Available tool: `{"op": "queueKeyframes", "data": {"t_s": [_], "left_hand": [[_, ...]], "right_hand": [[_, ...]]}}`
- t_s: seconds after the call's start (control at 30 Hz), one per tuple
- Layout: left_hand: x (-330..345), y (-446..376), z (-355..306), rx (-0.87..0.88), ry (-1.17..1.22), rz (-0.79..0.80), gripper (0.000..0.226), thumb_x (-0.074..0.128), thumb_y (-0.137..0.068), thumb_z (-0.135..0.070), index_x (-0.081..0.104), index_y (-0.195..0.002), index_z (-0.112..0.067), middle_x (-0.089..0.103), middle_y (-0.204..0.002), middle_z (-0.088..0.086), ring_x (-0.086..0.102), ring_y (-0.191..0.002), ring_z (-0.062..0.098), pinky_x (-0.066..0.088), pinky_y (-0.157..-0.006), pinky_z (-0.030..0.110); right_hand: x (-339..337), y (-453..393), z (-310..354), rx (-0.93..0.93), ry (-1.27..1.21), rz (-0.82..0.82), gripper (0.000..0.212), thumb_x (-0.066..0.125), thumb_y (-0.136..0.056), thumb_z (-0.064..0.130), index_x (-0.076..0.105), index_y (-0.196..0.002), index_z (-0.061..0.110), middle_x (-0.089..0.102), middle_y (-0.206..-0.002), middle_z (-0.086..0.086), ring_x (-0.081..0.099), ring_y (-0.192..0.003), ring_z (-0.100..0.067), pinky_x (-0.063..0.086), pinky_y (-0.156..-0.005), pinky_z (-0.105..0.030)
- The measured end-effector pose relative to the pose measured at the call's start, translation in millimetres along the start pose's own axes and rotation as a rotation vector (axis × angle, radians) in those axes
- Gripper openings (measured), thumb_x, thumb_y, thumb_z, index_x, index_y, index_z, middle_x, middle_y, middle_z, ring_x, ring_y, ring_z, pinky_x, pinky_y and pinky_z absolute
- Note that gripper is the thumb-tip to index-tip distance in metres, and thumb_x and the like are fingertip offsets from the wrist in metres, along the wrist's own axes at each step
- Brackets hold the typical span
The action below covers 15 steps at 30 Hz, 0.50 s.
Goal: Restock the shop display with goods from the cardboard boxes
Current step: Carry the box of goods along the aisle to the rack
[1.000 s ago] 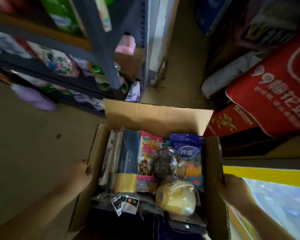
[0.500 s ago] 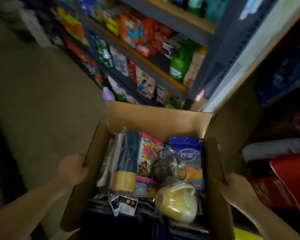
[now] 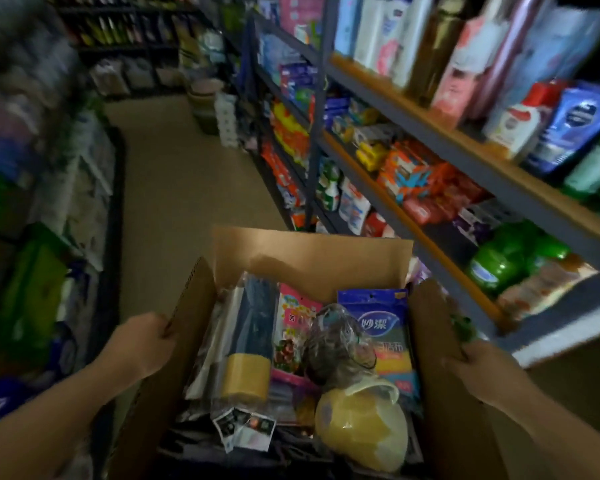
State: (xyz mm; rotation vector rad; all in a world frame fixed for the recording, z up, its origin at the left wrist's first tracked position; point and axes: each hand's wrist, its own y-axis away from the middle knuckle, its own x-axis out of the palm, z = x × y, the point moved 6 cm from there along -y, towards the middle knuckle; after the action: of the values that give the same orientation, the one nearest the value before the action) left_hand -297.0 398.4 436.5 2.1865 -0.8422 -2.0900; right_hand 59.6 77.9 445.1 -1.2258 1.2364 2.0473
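An open cardboard box (image 3: 312,258) is carried in front of me, flaps up. My left hand (image 3: 142,344) grips its left flap and my right hand (image 3: 478,368) grips its right flap. Inside lie packaged goods: a dark blue and yellow roll in clear wrap (image 3: 253,344), a pink packet (image 3: 293,327), a blue cleaning-cloth pack (image 3: 378,323), a bagged dark item (image 3: 336,344) and a yellow wrapped round item (image 3: 361,427).
Grey metal shelves (image 3: 426,140) with wooden boards run along the right, packed with bottles, tubes and soap packs. More stocked racks (image 3: 59,202) line the left. A beige aisle floor (image 3: 187,181) runs ahead to stacked goods (image 3: 219,112) at the far end.
The view has swung up and left from the floor and red sacks into the aisle. Both hands keep the same grip on the box, whose contents have not shifted.
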Motion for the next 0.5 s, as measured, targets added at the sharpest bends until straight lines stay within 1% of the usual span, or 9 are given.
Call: {"op": "queueKeyframes", "data": {"t_s": [0.07, 0.1, 0.13, 0.2, 0.3, 0.37, 0.43, 0.5], "left_hand": [[-12, -22, 14, -0.005, -0.009, 0.005, 0.031, 0.051, -0.096, -0.028, 0.061, -0.077, -0.006, 0.055, -0.063, 0.002, 0.052, -0.055, 0.013, 0.033, -0.044, 0.022], [-19, -33, 20, -0.012, -0.011, 0.007, 0.030, 0.052, -0.096, -0.028, 0.064, -0.079, -0.006, 0.058, -0.065, 0.003, 0.054, -0.057, 0.012, 0.034, -0.043, 0.021], [-25, -43, 26, -0.025, -0.007, 0.008, 0.030, 0.052, -0.095, -0.028, 0.065, -0.080, -0.006, 0.060, -0.067, 0.003, 0.055, -0.058, 0.012, 0.035, -0.044, 0.021], [-35, -62, 37, -0.058, 0.015, 0.016, 0.028, 0.055, -0.094, -0.028, 0.065, -0.079, -0.007, 0.063, -0.071, 0.005, 0.058, -0.062, 0.014, 0.040, -0.048, 0.022], [-53, -91, 52, -0.118, 0.071, 0.013, 0.028, 0.057, -0.093, -0.028, 0.064, -0.076, -0.006, 0.063, -0.071, 0.008, 0.059, -0.062, 0.018, 0.041, -0.051, 0.024], [-68, -112, 58, -0.150, 0.083, -0.003, 0.029, 0.058, -0.092, -0.028, 0.064, -0.076, -0.005, 0.063, -0.072, 0.007, 0.059, -0.064, 0.018, 0.042, -0.053, 0.024], [-82, -136, 61, -0.175, 0.096, -0.009, 0.028, 0.058, -0.092, -0.028, 0.063, -0.074, -0.006, 0.062, -0.070, 0.005, 0.058, -0.062, 0.016, 0.041, -0.053, 0.024], [-94, -163, 63, -0.197, 0.111, -0.005, 0.028, 0.059, -0.092, -0.026, 0.064, -0.072, -0.008, 0.062, -0.066, 0.003, 0.058, -0.059, 0.013, 0.040, -0.049, 0.023]], "right_hand": [[-8, -24, 29, -0.027, 0.022, 0.009, 0.027, 0.058, -0.094, 0.030, 0.062, -0.080, 0.007, 0.061, -0.074, -0.006, 0.059, -0.069, -0.016, 0.036, -0.052, -0.021], [-12, -35, 43, -0.043, 0.029, 0.009, 0.026, 0.058, -0.093, 0.031, 0.063, -0.083, 0.008, 0.063, -0.078, -0.006, 0.061, -0.075, -0.019, 0.038, -0.054, -0.023], [-17, -45, 58, -0.061, 0.042, 0.017, 0.026, 0.058, -0.093, 0.033, 0.061, -0.082, 0.010, 0.062, -0.077, -0.005, 0.061, -0.075, -0.019, 0.038, -0.054, -0.023], [-25, -63, 86, -0.079, 0.012, 0.059, 0.027, 0.059, -0.094, 0.033, 0.058, -0.077, 0.011, 0.061, -0.072, -0.005, 0.061, -0.069, -0.020, 0.040, -0.055, -0.026], [-43, -94, 126, -0.095, -0.013, 0.072, 0.029, 0.060, -0.093, 0.029, 0.060, -0.073, 0.007, 0.061, -0.068, -0.008, 0.059, -0.062, -0.019, 0.040, -0.052, -0.027], [-53, -120, 154, -0.118, -0.018, 0.070, 0.028, 0.063, -0.092, 0.028, 0.064, -0.077, 0.004, 0.065, -0.071, -0.012, 0.062, -0.065, -0.022, 0.043, -0.055, -0.029], [-63, -146, 183, -0.144, -0.022, 0.055, 0.026, 0.065, -0.090, 0.026, 0.062, -0.074, 0.006, 0.062, -0.071, -0.009, 0.060, -0.065, -0.019, 0.041, -0.052, -0.028], [-71, -180, 210, -0.172, -0.024, 0.048, 0.022, 0.066, -0.089, 0.024, 0.063, -0.078, 0.005, 0.063, -0.074, -0.008, 0.059, -0.067, -0.017, 0.040, -0.052, -0.026]]}}
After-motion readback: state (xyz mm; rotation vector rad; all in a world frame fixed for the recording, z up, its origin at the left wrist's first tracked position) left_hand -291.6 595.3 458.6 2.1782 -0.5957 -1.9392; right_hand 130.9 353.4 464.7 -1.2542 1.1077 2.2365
